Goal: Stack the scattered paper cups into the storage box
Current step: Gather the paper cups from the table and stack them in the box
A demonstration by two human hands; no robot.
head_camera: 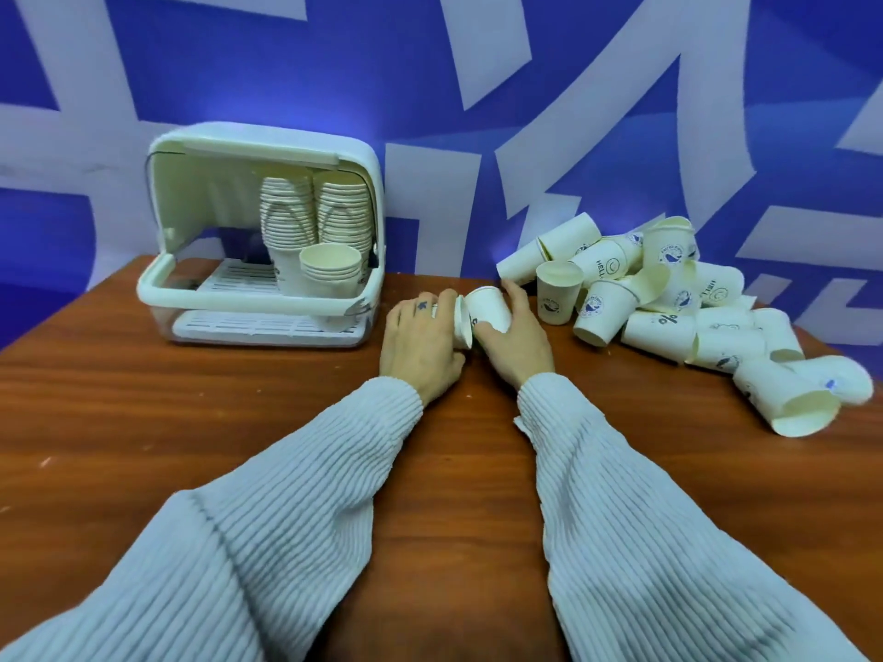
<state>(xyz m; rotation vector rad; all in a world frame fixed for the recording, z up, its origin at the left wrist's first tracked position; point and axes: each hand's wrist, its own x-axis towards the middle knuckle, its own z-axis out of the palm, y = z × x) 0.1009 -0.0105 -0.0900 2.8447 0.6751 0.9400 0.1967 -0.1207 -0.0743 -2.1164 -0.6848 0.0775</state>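
My left hand (pixel 420 339) and my right hand (pixel 516 339) meet at the table's middle, each gripping a white paper cup. The right hand's cup (pixel 487 305) lies on its side, its mouth against the rim of the left hand's cup (pixel 462 327), which is mostly hidden by the fingers. A pile of several scattered paper cups (pixel 669 298) lies to the right. The white storage box (pixel 258 241) stands open at the back left, with two tall cup stacks (pixel 315 212) and a shorter stack (pixel 330 269) inside.
The brown wooden table (pixel 191 398) reaches to a blue and white patterned wall behind. Some cups of the pile lie near the right table edge (pixel 807 398). The box's lid (pixel 248 145) is raised over its opening.
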